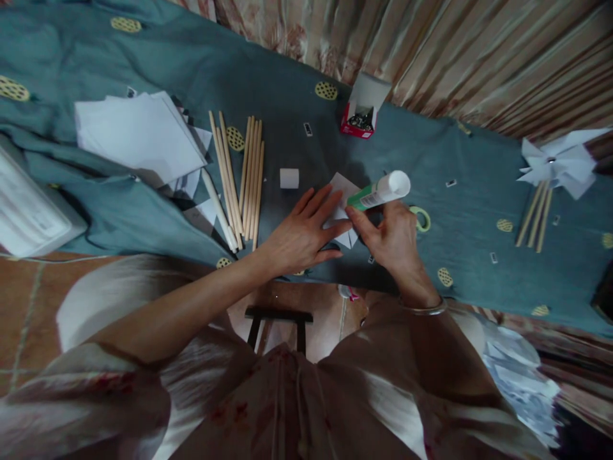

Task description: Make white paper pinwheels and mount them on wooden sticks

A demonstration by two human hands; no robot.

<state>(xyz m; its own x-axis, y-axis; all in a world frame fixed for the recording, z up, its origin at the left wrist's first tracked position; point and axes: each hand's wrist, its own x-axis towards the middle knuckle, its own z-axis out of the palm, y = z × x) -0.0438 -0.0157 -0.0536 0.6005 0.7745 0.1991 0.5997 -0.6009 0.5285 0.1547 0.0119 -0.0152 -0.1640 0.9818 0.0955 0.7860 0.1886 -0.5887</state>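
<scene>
A glue stick [378, 191] with a green and white barrel is gripped in my right hand [395, 239], tilted with its lower end at a small piece of white paper [345, 240]. My left hand [306, 233] lies flat with spread fingers, its fingertips resting on that paper. Between and under the hands, part of the paper is hidden. The white glue stick cap [289, 178] lies on the cloth just beyond my left hand. A roll of pale green tape [422, 218] sits to the right of my right hand.
Wooden sticks [251, 179] lie left of my hands, beside a stack of white paper [138, 134]. A red box [358, 121] of small metal pieces stands open at the back. Paper pinwheels [555, 160] on sticks lie far right. A green cloth [479, 217] covers the table.
</scene>
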